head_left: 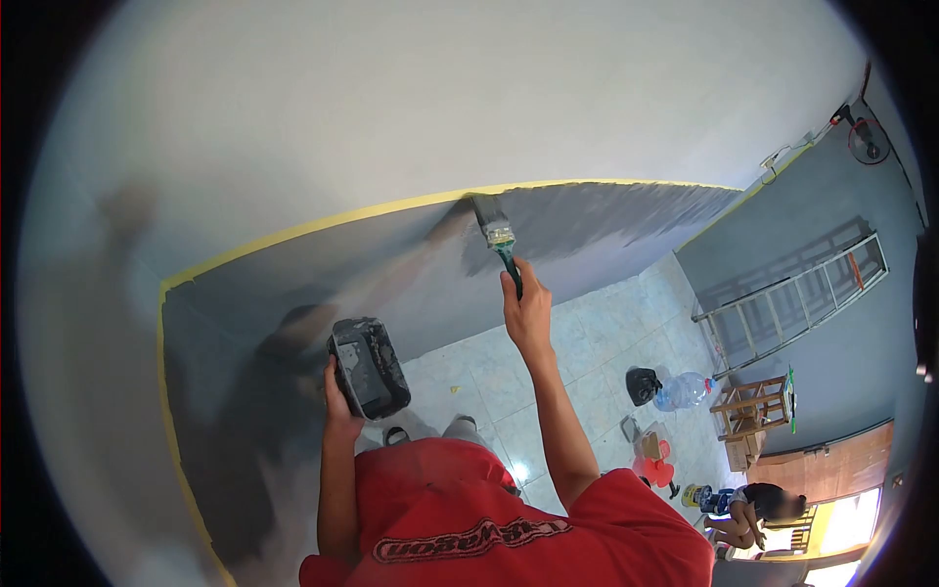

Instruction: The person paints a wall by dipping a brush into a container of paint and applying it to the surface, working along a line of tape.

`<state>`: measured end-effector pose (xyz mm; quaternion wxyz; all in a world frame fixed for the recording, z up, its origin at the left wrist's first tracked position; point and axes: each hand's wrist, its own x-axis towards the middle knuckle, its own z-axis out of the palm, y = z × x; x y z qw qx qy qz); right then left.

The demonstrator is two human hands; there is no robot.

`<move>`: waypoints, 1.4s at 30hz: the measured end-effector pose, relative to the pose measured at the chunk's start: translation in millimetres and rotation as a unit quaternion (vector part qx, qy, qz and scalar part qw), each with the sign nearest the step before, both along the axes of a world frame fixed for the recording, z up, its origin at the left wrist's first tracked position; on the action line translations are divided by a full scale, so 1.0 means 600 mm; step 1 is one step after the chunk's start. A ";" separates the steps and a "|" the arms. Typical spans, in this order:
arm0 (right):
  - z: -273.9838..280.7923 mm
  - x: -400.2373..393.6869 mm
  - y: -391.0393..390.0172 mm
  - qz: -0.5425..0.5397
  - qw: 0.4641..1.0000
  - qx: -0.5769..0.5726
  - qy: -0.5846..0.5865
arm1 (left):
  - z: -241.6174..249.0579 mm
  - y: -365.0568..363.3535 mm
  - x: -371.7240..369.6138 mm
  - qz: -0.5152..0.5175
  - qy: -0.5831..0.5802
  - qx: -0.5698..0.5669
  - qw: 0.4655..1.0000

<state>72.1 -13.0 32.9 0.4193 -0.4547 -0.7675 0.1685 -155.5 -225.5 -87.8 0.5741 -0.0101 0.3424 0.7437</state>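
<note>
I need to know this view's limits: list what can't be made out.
All in the head view:
Left hand, remaining fingers: hidden by the black tray.
Paintbrush, handle end: covered by the right hand.
Black bag, contents: hidden by the bag.
Other person, hand details: too small.
Outer surroundings: cut off by the dark lens edge.

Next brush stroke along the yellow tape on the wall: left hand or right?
Right, I'd judge: the right hand grips the green-handled paintbrush, its bristles at the wall just below the yellow tape, while the left hand is occupied holding the black plastic tray.
</note>
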 end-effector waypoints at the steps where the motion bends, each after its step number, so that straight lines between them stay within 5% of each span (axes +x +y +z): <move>1: 0.002 0.000 0.003 0.003 1.000 0.015 -0.008 | 0.003 0.000 0.001 0.002 0.000 -0.002 1.000; 4: 0.005 -0.004 0.008 0.015 0.995 0.098 0.000 | 0.002 0.001 0.001 0.005 0.005 -0.006 1.000; 7: 0.025 -0.002 -0.005 -0.006 1.000 -0.014 0.007 | -0.003 0.001 -0.001 0.000 0.006 0.004 1.000; 34: 0.006 -0.001 -0.012 0.012 0.998 -0.061 -0.018 | -0.001 0.003 -0.004 -0.013 0.010 -0.004 1.000; 42: 0.027 -0.003 -0.018 -0.009 0.998 0.049 0.026 | -0.007 0.005 -0.007 -0.002 0.010 0.005 1.000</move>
